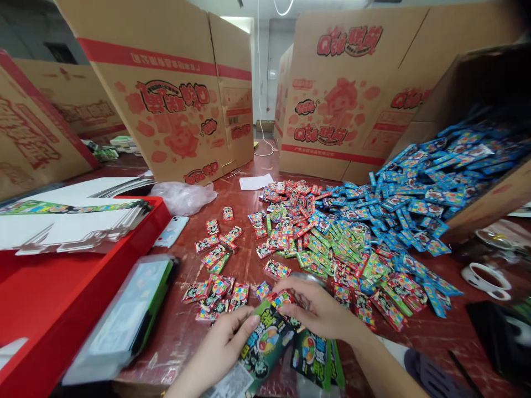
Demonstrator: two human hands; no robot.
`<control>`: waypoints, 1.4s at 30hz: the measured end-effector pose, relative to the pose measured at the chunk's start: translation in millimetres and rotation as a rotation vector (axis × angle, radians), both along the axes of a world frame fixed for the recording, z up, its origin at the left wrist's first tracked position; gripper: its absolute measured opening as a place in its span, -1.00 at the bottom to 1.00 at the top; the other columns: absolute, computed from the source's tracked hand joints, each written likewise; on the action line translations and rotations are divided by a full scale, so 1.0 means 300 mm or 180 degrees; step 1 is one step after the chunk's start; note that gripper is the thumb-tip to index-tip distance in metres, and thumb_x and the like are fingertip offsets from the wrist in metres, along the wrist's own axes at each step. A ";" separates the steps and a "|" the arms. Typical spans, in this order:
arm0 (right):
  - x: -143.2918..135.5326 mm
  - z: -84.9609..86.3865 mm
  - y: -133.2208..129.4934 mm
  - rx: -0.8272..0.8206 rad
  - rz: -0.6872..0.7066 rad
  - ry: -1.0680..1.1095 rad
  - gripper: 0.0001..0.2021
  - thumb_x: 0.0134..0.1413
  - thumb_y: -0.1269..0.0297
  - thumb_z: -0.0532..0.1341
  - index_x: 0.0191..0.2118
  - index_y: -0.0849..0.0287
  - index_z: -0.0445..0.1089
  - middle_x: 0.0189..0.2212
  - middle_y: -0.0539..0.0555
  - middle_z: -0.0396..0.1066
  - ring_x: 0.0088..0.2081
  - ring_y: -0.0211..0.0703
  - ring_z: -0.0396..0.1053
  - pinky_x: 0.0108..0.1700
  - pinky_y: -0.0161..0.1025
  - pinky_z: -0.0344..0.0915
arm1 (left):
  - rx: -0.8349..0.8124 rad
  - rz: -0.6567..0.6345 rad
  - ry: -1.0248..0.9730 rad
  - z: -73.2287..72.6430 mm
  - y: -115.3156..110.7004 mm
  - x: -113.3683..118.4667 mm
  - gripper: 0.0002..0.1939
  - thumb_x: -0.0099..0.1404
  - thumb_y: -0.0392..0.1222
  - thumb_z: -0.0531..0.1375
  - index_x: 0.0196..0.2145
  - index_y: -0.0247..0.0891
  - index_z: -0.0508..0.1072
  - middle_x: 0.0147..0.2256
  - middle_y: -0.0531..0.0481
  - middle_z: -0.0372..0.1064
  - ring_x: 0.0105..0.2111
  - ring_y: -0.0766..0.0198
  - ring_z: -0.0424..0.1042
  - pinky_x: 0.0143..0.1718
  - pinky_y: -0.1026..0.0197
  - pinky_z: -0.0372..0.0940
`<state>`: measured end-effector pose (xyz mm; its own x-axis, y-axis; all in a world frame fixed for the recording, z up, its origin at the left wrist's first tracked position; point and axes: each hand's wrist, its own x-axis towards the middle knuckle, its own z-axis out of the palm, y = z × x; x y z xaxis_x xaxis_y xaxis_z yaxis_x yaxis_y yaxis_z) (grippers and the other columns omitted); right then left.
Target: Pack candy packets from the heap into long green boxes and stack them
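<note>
At the front of the table my left hand (230, 338) is closed on a dark green printed pouch (265, 345), thumb on its front near the top edge. My right hand (321, 309) is closed on a small red candy packet (283, 299) at the pouch's upper edge; its fingers partly hide the packet. Whether the packet is inside the mouth of the pouch, I cannot tell. More dark green pouches (313, 356) lie under my right wrist. Loose red packets (213, 293) are scattered beyond my left hand, and a mixed pile of red and green packets (319, 243) lies beyond my right.
Blue packets (415, 188) spill from a tipped carton (485, 193) on the right. Large printed cartons (178, 99) stand at the back. On the left are a red tray (136, 249) with white cards (83, 226), a phone (171, 231) and a clear plastic bag (182, 197).
</note>
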<state>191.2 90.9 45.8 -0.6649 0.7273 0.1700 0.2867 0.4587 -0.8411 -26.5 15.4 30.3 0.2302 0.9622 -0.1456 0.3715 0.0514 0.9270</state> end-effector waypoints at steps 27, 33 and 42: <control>-0.243 -0.345 0.113 -0.0839 -0.1345 -0.0325 -0.54 -0.45 0.35 0.43 -0.28 0.15 0.31 -0.47 -0.01 0.37 -0.34 -0.05 0.37 -0.27 -0.15 0.28 | -0.0746 0.1698 -0.1109 -0.139 -0.085 -0.206 -0.41 0.00 0.31 0.23 -0.25 -0.29 0.47 -0.37 -0.02 0.52 -0.34 0.09 0.47 -0.23 0.19 0.36; -0.146 -0.244 0.084 -0.1837 -0.0713 0.1394 -0.55 -0.08 0.09 0.31 -0.05 0.10 0.29 -0.41 -0.01 0.46 -0.33 -0.17 0.43 -0.24 -0.21 0.34 | -0.0767 0.1487 -0.1205 -0.164 -0.066 -0.184 -0.46 0.07 0.29 0.20 -0.26 -0.27 0.48 -0.29 -0.02 0.52 -0.22 0.09 0.46 -0.13 0.18 0.33; -0.126 -0.138 0.063 -0.2107 -0.1664 0.2689 -0.64 -0.19 0.15 0.39 -0.23 0.17 0.39 -0.34 0.08 0.50 -0.28 -0.10 0.46 -0.15 -0.15 0.37 | -0.0322 0.1134 -0.1085 -0.146 0.014 -0.036 -0.51 0.16 0.24 0.14 -0.29 -0.29 0.48 -0.39 -0.02 0.48 -0.31 0.11 0.42 -0.22 0.20 0.32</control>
